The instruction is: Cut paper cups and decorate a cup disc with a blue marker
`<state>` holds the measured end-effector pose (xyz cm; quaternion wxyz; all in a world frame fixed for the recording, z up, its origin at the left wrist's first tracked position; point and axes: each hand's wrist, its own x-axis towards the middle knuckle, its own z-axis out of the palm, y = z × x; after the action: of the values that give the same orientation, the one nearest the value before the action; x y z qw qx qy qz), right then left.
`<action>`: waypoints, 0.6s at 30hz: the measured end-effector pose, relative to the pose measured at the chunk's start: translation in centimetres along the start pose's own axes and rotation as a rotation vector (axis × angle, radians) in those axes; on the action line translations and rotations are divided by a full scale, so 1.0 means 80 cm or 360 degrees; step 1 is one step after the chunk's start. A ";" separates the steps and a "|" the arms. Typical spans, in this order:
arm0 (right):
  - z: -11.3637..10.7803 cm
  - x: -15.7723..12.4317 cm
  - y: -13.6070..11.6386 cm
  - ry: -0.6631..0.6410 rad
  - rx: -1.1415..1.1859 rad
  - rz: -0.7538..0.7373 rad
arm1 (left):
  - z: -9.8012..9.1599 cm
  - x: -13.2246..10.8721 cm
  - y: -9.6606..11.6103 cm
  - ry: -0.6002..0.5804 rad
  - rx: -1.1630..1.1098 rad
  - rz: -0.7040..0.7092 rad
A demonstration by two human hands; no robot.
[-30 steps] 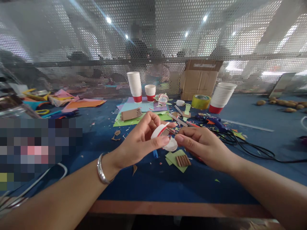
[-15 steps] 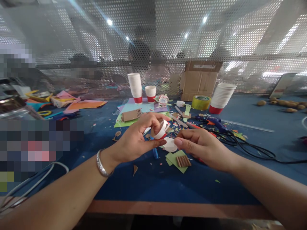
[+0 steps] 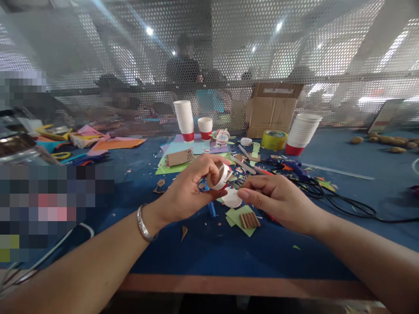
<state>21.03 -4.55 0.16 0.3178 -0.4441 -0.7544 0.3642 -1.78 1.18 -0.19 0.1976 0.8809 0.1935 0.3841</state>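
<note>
My left hand [image 3: 193, 187] is closed around a short paper cup piece [image 3: 223, 176], white with a red band, its hollow side turned partly toward me. Close to its right side, my right hand [image 3: 271, 196] is pinched at thumb and forefinger; what lies between the fingertips is too small to make out. A white paper disc [image 3: 231, 197] shows between the hands, and I cannot tell whether the right thumb touches it. Below them are green paper pieces [image 3: 240, 218] with a square of corrugated cardboard [image 3: 250, 220] on top. A blue stick-like tool [image 3: 211, 207] lies under the left hand.
Stacked paper cups [image 3: 183, 120] stand at the back, with another stack [image 3: 303, 133] to the right. A cardboard box [image 3: 274, 111], yellow tape roll [image 3: 274, 140] and blue glue gun [image 3: 296, 169] with black cable are beyond my right hand. Paper scraps litter the middle.
The cup piece has turned slightly in my left hand, and my left wrist has shifted a little right. My right hand is nearly still. A person behind the mesh has moved.
</note>
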 end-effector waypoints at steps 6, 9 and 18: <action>0.001 0.000 0.000 0.0048 -0.0080 -0.0008 | 0.000 0.000 0.002 0.0046 0.0127 0.0019; 0.001 0.001 0.000 0.0077 -0.0117 -0.0022 | 0.000 0.001 0.005 0.0066 0.0188 0.0006; 0.001 0.002 -0.001 0.0114 -0.0142 -0.0066 | 0.002 0.000 0.016 0.0152 0.0413 0.0023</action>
<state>20.89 -4.45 0.24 0.3320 -0.4548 -0.7671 0.3074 -1.38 0.06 0.36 0.0697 0.8812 0.2443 0.3988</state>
